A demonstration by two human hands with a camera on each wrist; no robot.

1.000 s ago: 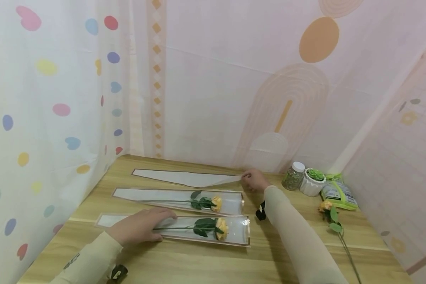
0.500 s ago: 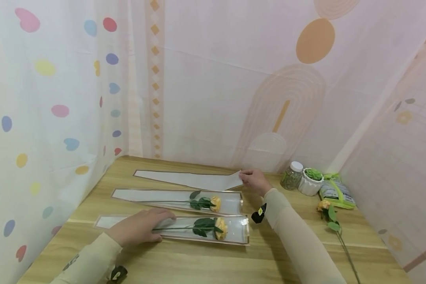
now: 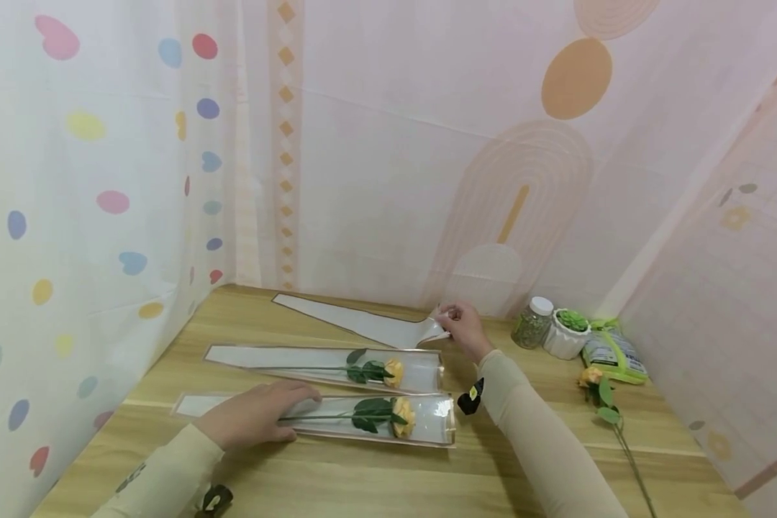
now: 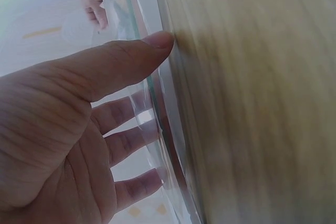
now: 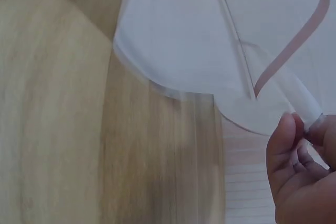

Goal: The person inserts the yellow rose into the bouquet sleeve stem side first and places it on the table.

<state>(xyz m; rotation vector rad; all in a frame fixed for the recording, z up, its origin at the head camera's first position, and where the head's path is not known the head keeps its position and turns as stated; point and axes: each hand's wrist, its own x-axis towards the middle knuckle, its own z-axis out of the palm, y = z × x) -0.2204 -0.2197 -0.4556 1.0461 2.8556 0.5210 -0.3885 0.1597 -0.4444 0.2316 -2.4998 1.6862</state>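
Your left hand (image 3: pixel 259 411) lay spread over the clear-fronted rose sleeve (image 3: pixel 330 426) beneath it, seemingly to steady it; your right hand (image 3: pixel 467 332) pinched the wide end of the white flower sleeve (image 3: pixel 356 321) beside it, apparently to raise that edge.

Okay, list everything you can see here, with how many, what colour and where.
Table: 1, light wood colour, under everything
Wrappers: 3, white with brownish edging, in rows on the table
Roses: 3, yellow-orange, two along the nearer wrappers, one loose at right
Jar: 1, clear with white lid, back right
Plant: 1, green, in a white pot beside the jar
Packet: 1, lime and grey, right of the pot
Backdrop: count unclear, pale, patterned, behind and at sides
Sleeves: 2, cream, on both arms
Left hand: 1, bare, on the nearest wrapper
Right hand: 1, bare, pinching the farthest wrapper
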